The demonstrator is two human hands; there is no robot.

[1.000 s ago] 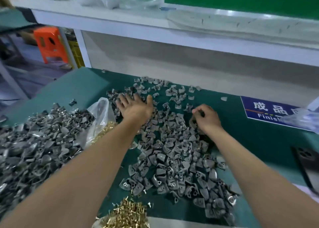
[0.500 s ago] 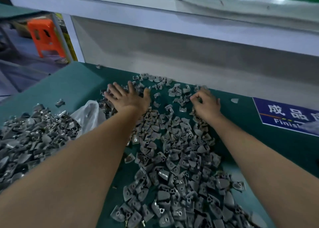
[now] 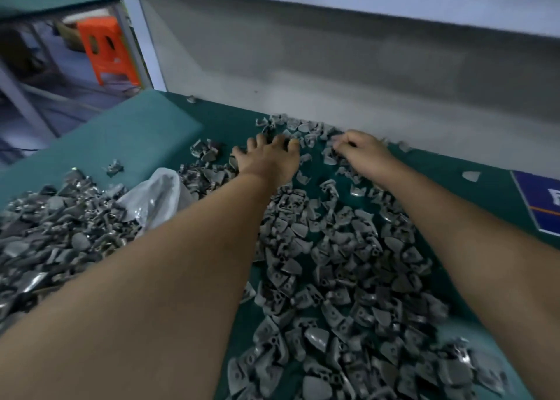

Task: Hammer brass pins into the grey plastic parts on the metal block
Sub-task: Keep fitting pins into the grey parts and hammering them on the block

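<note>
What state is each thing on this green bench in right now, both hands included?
Left hand: fingers spread, resting flat on the scattered parts.
Right hand: fingers curled among parts at the far edge; what it holds, if anything, is unclear.
Loose grey plastic parts: spread in a broad layer over the green bench top.
Darker heap of grey parts: piled at the left.
Clear plastic bag: crumpled, lying beside that heap.
Orange plastic stool: upright on the floor.
</note>
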